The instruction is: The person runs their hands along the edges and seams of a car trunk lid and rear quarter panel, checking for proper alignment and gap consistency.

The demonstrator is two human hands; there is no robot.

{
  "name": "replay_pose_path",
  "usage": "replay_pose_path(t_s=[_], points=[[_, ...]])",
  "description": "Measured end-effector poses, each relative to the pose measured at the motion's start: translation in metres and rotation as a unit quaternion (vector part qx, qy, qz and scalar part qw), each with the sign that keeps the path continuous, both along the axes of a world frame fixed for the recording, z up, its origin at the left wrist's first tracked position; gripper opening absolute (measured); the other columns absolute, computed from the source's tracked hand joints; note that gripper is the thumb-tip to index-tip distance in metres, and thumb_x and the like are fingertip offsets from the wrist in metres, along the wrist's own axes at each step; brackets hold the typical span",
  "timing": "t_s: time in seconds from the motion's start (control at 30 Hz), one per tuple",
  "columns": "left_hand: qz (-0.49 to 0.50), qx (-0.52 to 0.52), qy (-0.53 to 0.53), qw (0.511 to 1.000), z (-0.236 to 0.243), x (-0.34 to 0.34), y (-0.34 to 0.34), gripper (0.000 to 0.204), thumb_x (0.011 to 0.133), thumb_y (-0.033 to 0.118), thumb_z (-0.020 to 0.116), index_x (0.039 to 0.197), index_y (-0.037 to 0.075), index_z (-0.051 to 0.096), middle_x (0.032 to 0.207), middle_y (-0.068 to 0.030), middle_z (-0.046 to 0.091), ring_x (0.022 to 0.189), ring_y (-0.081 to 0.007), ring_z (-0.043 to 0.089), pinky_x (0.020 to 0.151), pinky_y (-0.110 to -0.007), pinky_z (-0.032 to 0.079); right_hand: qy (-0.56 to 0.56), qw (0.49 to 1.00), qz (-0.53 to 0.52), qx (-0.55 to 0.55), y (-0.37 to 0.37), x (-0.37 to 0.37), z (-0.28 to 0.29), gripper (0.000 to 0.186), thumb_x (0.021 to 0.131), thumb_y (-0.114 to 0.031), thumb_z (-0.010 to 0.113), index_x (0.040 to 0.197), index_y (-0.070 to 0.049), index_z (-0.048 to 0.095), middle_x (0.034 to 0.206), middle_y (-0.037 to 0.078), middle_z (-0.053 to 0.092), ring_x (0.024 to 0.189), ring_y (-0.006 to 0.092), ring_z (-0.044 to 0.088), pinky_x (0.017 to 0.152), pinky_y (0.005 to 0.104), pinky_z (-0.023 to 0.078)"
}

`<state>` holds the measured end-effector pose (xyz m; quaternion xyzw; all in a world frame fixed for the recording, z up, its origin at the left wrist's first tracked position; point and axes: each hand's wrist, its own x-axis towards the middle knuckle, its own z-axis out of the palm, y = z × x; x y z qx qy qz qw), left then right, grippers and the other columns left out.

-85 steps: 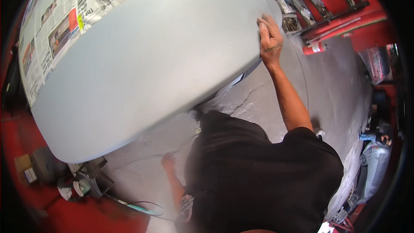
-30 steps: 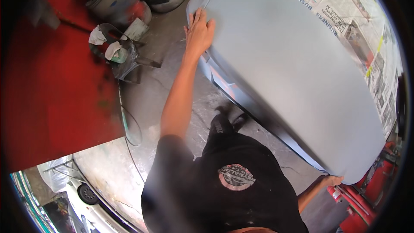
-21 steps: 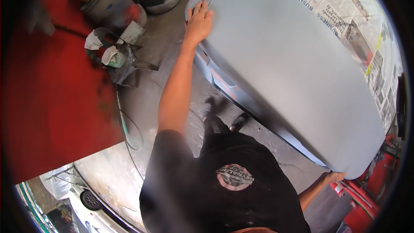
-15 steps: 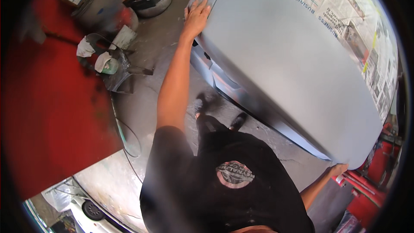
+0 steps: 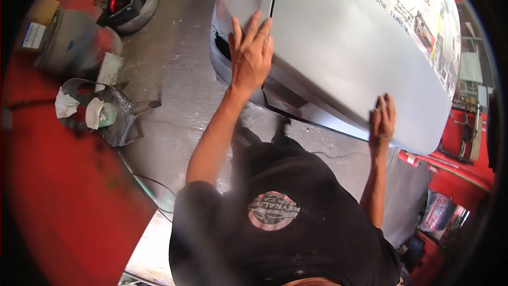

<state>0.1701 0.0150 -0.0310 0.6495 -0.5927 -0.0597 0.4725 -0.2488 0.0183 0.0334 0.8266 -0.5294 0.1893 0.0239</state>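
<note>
A grey-primed car body panel (image 5: pixel 333 47) curves across the upper middle, with masking newspaper (image 5: pixel 402 0) along its far side. My left hand (image 5: pixel 251 47) lies with fingers spread on the panel's left part, beside a dark seam and a dark opening at the near edge. My right hand (image 5: pixel 383 116) rests with fingers extended on the lid's near lower part, toward its right end. The underside of each hand is hidden.
At left are a chair (image 5: pixel 132 106) bearing white cloths and a green container, a grimy drum (image 5: pixel 79 42), a cardboard box (image 5: pixel 42 10) and a tyre (image 5: pixel 140 18). A red panel (image 5: pixel 79 190) fills the lower left. Red shop equipment (image 5: pixel 460 180) stands at right, above cracked floor (image 5: pixel 328 153).
My right hand has moved up and inward from the lid's right corner onto its face. My left hand sits lower in view. The view has shifted, bringing more red equipment into sight at right.
</note>
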Motion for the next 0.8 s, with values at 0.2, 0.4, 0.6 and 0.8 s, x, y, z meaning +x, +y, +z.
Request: replay_pose_path(t_s=[0.2,0.4,0.6,0.8], points=[[-0.033,0.044,-0.051,0.997,0.014,-0.015,0.039,0.052,0.101,0.022,0.058,0.148,0.002,0.052,0.164,-0.0094,0.039,0.152,-0.0487,0.025,0.117,-0.074,0.018,0.067,0.997,-0.019,-0.037,0.011,0.088,-0.001,0.054,0.106,-0.037,0.049,0.148,-0.003,0.053,0.160,0.019,0.042,0.151,0.0375,0.036,0.123,0.0536,0.024],[-0.071,0.020,-0.070,0.995,0.015,0.016,0.006,0.052,0.101,0.029,0.058,0.147,0.006,0.054,0.161,-0.0075,0.043,0.151,-0.0481,0.027,0.115,-0.077,0.017,0.058,0.996,-0.018,-0.060,0.011,0.092,-0.003,0.053,0.106,-0.036,0.047,0.146,-0.002,0.056,0.156,0.019,0.048,0.147,0.0385,0.041,0.121,0.0533,0.027],[-0.075,-0.020,-0.047,0.996,0.007,0.057,-0.056,0.046,0.103,0.035,0.055,0.145,0.017,0.059,0.157,-0.0058,0.048,0.148,-0.0499,0.032,0.116,-0.076,0.017,0.049,0.996,-0.018,-0.066,0.010,0.101,0.002,0.050,0.104,-0.031,0.047,0.142,0.000,0.059,0.152,0.021,0.051,0.144,0.0395,0.045,0.121,0.0515,0.029],[-0.051,-0.058,0.047,0.996,-0.023,0.078,-0.076,0.045,0.103,0.038,0.055,0.143,0.019,0.062,0.157,-0.0099,0.048,0.148,-0.0481,0.033,0.120,-0.068,0.018,0.036,0.997,-0.019,-0.069,0.010,0.105,0.003,0.050,0.104,-0.031,0.048,0.139,0.002,0.060,0.149,0.024,0.054,0.142,0.0398,0.047,0.120,0.0509,0.030]])
